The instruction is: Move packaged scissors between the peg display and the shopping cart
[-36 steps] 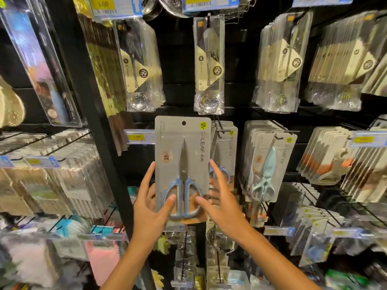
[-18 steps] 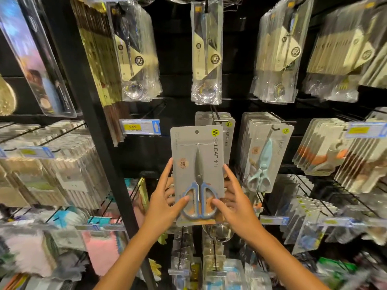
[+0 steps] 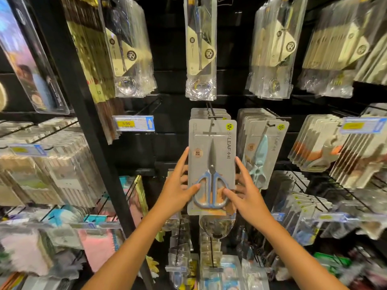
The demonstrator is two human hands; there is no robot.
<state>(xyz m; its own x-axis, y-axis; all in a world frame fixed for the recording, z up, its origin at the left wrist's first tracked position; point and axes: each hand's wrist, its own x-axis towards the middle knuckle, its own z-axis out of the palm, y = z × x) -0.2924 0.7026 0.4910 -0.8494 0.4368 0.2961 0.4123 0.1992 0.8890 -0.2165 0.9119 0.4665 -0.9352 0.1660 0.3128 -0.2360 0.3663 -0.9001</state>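
A grey card pack of blue-handled scissors [image 3: 212, 155] is held upright in front of the peg display. My left hand [image 3: 178, 187] grips its left edge, thumb pressed on the blue handle loop. My right hand [image 3: 246, 191] grips the right edge, thumb on the other loop. The pack's hang hole sits at the tip of a black peg [image 3: 211, 114], directly in front of a stack of identical packs [image 3: 206, 113] hanging on that peg. No shopping cart is in view.
Packs of pale green scissors [image 3: 261, 151] hang on the peg to the right. Clear-bagged ladles [image 3: 200, 49] hang above. A black upright post [image 3: 83, 114] stands to the left beside a yellow price tag [image 3: 134, 123]. More hanging goods fill the pegs below and on both sides.
Both hands have carried the pack rightward and up from the open gap at the left to the peg with identical packs. The card's top now meets the peg tip.
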